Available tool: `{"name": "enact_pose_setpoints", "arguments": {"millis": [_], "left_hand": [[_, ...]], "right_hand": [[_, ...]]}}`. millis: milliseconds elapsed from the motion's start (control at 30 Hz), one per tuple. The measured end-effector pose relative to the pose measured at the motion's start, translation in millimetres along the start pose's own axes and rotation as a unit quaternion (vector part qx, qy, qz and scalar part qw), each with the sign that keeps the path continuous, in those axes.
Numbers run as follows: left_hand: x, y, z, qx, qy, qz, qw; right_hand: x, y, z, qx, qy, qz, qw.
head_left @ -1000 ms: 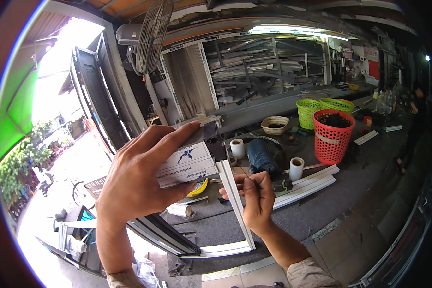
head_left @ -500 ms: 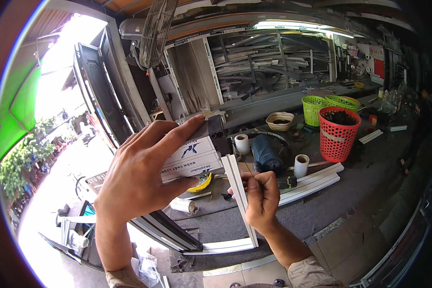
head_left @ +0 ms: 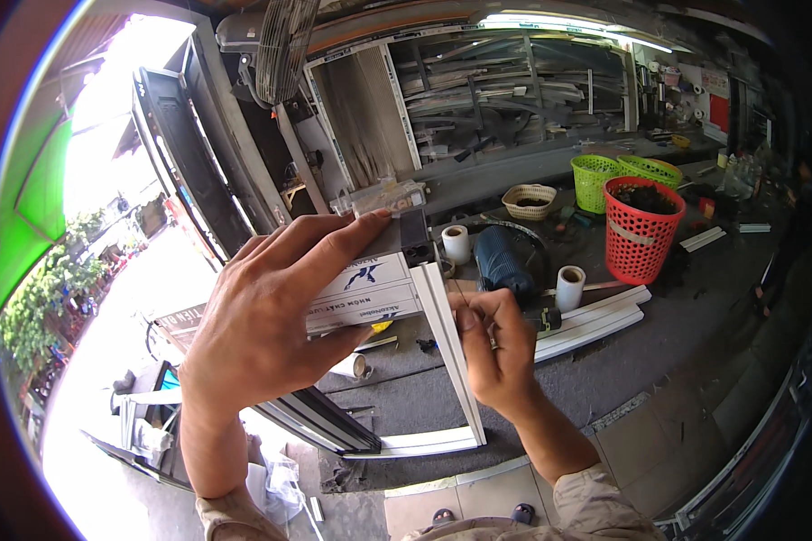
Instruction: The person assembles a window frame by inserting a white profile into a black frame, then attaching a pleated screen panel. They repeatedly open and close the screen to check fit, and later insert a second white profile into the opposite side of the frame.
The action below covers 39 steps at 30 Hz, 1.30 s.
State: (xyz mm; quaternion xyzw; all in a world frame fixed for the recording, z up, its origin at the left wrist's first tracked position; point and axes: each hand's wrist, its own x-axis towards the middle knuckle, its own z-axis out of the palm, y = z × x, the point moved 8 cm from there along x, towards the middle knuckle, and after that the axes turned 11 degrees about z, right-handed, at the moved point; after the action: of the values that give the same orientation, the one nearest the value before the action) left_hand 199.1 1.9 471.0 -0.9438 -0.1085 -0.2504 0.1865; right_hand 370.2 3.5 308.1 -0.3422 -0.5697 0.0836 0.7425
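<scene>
Spanning the printed bar (head_left: 374,290) from above, the left hand (head_left: 271,311) grasps it, its fingers over the upper side and its thumb along the lower edge. The bar is at the middle of the view, raised over the dark surface (head_left: 595,365), with its dark end pointing right. Close by that end is the top of a long white strip (head_left: 449,352), which slants down to meet a white crosspiece (head_left: 429,443); dark grooved bars (head_left: 338,422) run up and left from the crosspiece.

Just right of the strip is the right hand (head_left: 498,347), fingers curled and thumb bent toward the forefinger; I cannot tell whether it grips anything small.

Beyond the right hand, a drill (head_left: 546,318) lies beside a stack of white bars (head_left: 591,331). A standing white roll (head_left: 570,288) is near them, and a blue ribbed cylinder (head_left: 502,261) lies between it and another white roll (head_left: 456,243).

Farther back are a red basket (head_left: 642,239) with dark scraps inside, two green baskets (head_left: 594,185) and a small cream basket (head_left: 528,203). A rack of strips (head_left: 505,99) fills the back wall, and a fan (head_left: 284,54) hangs at upper left.
</scene>
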Motion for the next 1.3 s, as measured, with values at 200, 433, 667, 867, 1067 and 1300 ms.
{"name": "enact_pose_setpoints", "arguments": {"millis": [200,433,667,867,1067,1300], "left_hand": [[0.9,5.1,4.9,0.036,0.005,0.006,0.999],[-0.7,6.6,2.2,0.033,0.021,0.003,0.999],[5.4,4.5,6.5,0.028,0.007,-0.043,0.999],[37.8,28.0,19.1,0.083,0.054,-0.082,0.992],[50.0,26.4,30.9,0.121,0.118,-0.073,0.983],[47.5,29.4,33.0,0.121,0.134,-0.081,0.98]], "right_hand": [[24.5,-23.4,-26.9,-0.015,0.058,-0.025,0.998],[44.1,-40.8,-51.1,0.138,-0.031,0.063,0.988],[74.1,-32.4,-38.1,0.359,-0.024,0.052,0.931],[94.3,-45.3,3.5,0.445,-0.233,0.156,0.85],[105.9,-55.5,-7.0,0.409,-0.235,0.166,0.866],[110.9,-54.7,-20.6,0.358,-0.213,0.175,0.892]]}}
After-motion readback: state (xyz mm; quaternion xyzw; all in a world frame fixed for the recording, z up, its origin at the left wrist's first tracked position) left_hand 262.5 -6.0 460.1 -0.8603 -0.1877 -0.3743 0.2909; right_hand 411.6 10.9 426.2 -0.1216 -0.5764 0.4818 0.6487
